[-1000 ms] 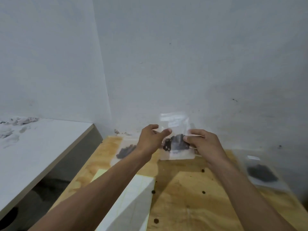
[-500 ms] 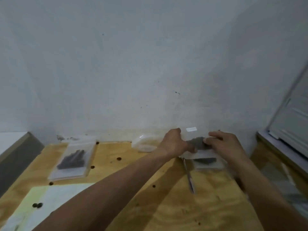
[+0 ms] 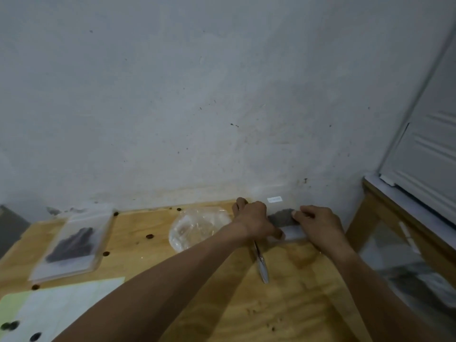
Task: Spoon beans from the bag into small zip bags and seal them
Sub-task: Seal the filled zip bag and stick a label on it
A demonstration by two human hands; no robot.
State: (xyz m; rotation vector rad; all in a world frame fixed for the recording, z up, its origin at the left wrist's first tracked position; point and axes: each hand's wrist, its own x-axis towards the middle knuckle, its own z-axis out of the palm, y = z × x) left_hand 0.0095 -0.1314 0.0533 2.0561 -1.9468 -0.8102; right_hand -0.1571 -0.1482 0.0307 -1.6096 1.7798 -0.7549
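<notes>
Both hands pinch a small zip bag (image 3: 283,224) of beans at the surface's far edge: left hand (image 3: 254,222) and right hand (image 3: 318,224) fingers curled on its sides. An incompletely pressed seal could spill beans beside the spoon (image 3: 261,264).

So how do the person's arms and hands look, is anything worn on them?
Both forearms are bare up to the bottom edge of the picture; no sleeves show. The left hand and the right hand wear no gloves. No ring, watch or bracelet shows, though the picture is somewhat blurred.
</notes>
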